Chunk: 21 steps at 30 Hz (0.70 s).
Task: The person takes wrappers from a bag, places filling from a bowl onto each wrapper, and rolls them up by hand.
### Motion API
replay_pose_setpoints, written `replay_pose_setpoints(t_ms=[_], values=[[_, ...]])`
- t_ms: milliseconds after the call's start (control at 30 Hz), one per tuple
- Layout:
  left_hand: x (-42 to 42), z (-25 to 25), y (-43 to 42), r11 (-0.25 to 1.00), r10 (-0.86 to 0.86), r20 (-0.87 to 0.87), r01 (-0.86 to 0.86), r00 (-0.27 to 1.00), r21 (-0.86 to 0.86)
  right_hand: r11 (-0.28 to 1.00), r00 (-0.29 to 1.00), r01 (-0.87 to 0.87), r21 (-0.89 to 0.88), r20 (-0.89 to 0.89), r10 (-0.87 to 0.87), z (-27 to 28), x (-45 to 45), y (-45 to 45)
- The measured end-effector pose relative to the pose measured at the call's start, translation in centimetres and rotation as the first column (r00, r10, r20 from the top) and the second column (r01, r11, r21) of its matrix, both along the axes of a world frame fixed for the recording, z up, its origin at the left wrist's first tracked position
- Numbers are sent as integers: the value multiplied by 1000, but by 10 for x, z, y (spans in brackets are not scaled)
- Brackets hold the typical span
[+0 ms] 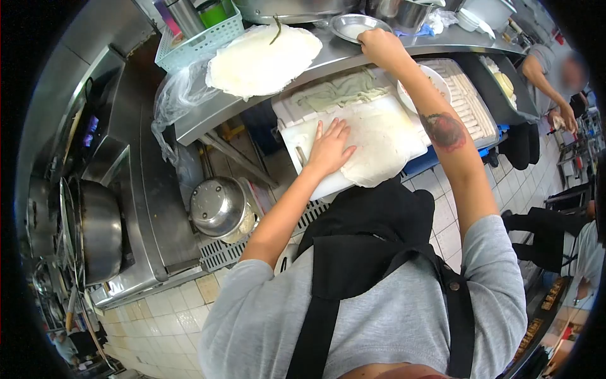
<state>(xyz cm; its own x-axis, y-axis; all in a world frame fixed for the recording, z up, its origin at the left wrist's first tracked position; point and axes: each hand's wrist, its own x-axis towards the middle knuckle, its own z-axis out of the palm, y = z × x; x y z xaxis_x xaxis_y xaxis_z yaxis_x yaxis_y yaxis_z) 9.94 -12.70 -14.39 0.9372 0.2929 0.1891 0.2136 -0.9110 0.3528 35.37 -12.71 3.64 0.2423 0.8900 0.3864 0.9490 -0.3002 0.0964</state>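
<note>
My left hand lies flat with fingers spread, at the left edge of a thin whitish round wrapper sheet. The sheet rests on a white cutting board and hangs slightly over its near edge. At the steel counter, my right hand is at the rim of a shallow metal dish holding something whitish. Its fingers are curled, and what they hold, if anything, is hidden. Under my right forearm a white bowl is partly covered. A crumpled pale green cloth lies behind the sheet.
A stack of white wrapper sheets with a green strip on top sits on the counter. A tray of pale rolls and a dark bin stand to the right. A lidded pot is low left. Another person stands far right.
</note>
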Motion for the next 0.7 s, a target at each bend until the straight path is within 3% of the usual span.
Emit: replay_pose_setpoints(t_ms=[100,200,300,400,467,533,700], values=[[-10,-7,5,997,-62,-7,62,998,-51,1000,999,26,-4,21,-26,0,2,3],[-13,-9,6,997,-69,21,69,997,-18,962,998,-60,267,39,52,-1,-6,-5],[-7,-10,13,996,-88,31,88,996,-2,793,985,-169,585,77,153,-8,-32,-30],[1,-3,18,995,-103,5,103,995,-15,794,988,-12,608,-115,103,-56,-58,-56],[2,0,19,994,-106,-8,106,994,-21,868,963,87,488,-264,51,-115,-67,-64],[3,-6,20,995,-100,3,100,995,-14,973,840,156,168,-541,-41,-155,-79,-72],[4,-6,18,1000,-29,8,29,1000,10,988,890,154,6,-435,-136,-202,-90,-73]])
